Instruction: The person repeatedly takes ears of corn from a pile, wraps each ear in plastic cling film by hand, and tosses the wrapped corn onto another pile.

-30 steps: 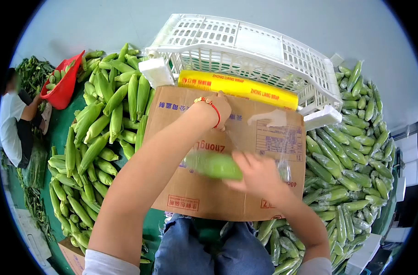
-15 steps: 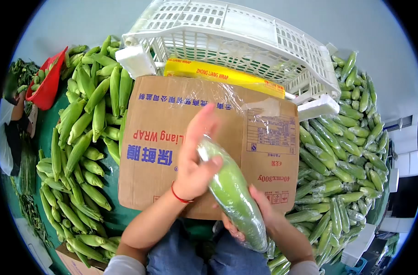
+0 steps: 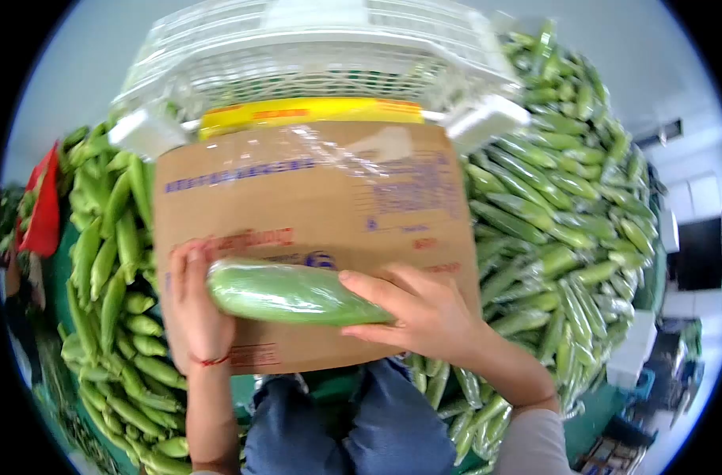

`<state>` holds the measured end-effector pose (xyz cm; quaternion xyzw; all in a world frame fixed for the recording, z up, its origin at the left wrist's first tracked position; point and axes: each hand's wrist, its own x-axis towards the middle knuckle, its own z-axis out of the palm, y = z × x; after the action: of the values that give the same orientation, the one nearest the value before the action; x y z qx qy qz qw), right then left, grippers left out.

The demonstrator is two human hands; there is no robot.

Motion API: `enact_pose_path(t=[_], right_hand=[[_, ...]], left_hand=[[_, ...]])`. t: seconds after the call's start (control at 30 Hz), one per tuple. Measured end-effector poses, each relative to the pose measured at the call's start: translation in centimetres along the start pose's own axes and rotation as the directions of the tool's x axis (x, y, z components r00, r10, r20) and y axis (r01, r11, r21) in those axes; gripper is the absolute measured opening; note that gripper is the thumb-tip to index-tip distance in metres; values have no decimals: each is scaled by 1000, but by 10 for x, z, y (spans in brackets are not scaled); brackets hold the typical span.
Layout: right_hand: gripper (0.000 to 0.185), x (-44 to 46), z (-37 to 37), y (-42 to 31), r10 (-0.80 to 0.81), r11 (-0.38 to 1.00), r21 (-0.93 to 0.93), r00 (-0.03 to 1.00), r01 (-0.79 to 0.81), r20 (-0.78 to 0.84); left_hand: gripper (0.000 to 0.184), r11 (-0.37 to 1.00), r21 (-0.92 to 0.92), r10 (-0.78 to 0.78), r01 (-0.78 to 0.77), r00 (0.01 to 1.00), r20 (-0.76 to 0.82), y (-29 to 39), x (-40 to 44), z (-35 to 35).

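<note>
A corn ear in clear film (image 3: 294,293) lies level over the brown cardboard box (image 3: 313,210). My right hand (image 3: 424,309) grips its right end, thumb above and fingers below. At the other end is my left hand (image 3: 199,301), its fingers stretched upward and its palm side against the tip. Behind the box's far edge lies a yellow wrap box (image 3: 309,112), with clear film spread over the top of the cardboard.
Unwrapped corn (image 3: 112,253) is heaped at the left, film-wrapped corn (image 3: 575,214) at the right. A white plastic crate (image 3: 321,59) stands behind the box. Beyond the left heap are a red basket (image 3: 43,210) and part of another person (image 3: 17,293).
The ear has turned from slanting near my lap to level over the cardboard. My left hand has moved left to its tip, and the view has swung to the right.
</note>
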<state>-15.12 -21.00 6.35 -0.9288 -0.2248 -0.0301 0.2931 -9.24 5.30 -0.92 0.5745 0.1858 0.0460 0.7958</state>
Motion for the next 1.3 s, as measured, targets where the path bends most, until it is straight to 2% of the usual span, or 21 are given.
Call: enact_pose_path(t=[0.03,0.1,0.17,0.2,0.3,0.37,0.43,0.47,0.63,0.7,0.73,0.77,0.8,0.87,0.9,0.97,1.07,1.13,1.2,1.23,1.3], right_hand=[[52,3,-7,8,-162,986,-5,957,166,-241],[41,25,-17,28,-380,904,-40,758,425,-531],[27,29,-25,23,-16,717,554,804,424,-594],[20,24,-28,8,344,266,927,872,265,-348],[17,1,-17,23,312,-133,896,876,423,-368],[19,-18,-37,20,555,-167,882,781,441,-286],[26,-31,-41,33,730,-211,786,629,581,-269],[43,-40,-30,42,748,55,810,514,584,-421],[54,-103,26,18,862,-250,852,507,459,-20],[39,-153,3,50,958,-227,738,281,636,52],[40,-195,-2,78,972,-64,771,213,633,-94],[37,-224,-26,95,961,253,842,-23,476,-276],[39,-252,-63,108,925,381,835,-174,397,-339],[46,-351,-125,171,853,521,748,-219,412,-474],[46,-369,-157,184,699,691,664,-501,286,-511],[43,-437,-175,230,537,700,695,-762,163,-362],[36,-349,-130,228,632,691,715,-566,103,-529],[35,-243,-65,186,844,534,834,34,-139,-535],[38,-142,-13,138,652,754,432,646,-495,-398],[48,-93,-10,103,374,913,-28,863,-407,-339],[35,-31,16,99,225,958,-111,933,-265,-282]], left_hand=[[25,969,229,65,-93,990,125,-3,-5,-7],[37,977,106,-210,184,903,376,-9,-26,-7],[47,897,210,-441,388,769,462,7,-59,16],[51,872,180,-477,456,705,524,-8,-66,0],[64,789,480,-92,-383,699,709,-23,-79,-21],[76,452,328,174,-829,443,880,-8,-88,-47],[71,365,51,105,-930,96,990,4,-72,3],[74,286,29,67,-958,50,996,7,-77,25],[79,192,-77,-8,-978,-80,997,-5,-110,138],[76,184,-92,-29,-979,-99,995,-8,-113,145],[74,183,-66,-32,-981,-73,997,-10,-109,131],[72,180,-36,-36,-983,-43,998,-13,-102,114],[67,177,46,-70,-983,34,997,-13,-94,93],[60,140,251,-141,-958,232,962,-9,-81,50],[59,125,316,-115,-941,302,946,-12,-72,22],[59,90,445,-41,-891,444,895,-15,-52,-21],[59,55,660,92,-749,662,743,-13,-38,-40],[62,92,742,47,-664,747,663,12,-32,-15],[66,-3,777,147,-630,768,623,2,4,-27],[65,73,753,213,-654,747,629,0,23,-21],[57,331,699,218,-634,772,597,-2,60,-7]])
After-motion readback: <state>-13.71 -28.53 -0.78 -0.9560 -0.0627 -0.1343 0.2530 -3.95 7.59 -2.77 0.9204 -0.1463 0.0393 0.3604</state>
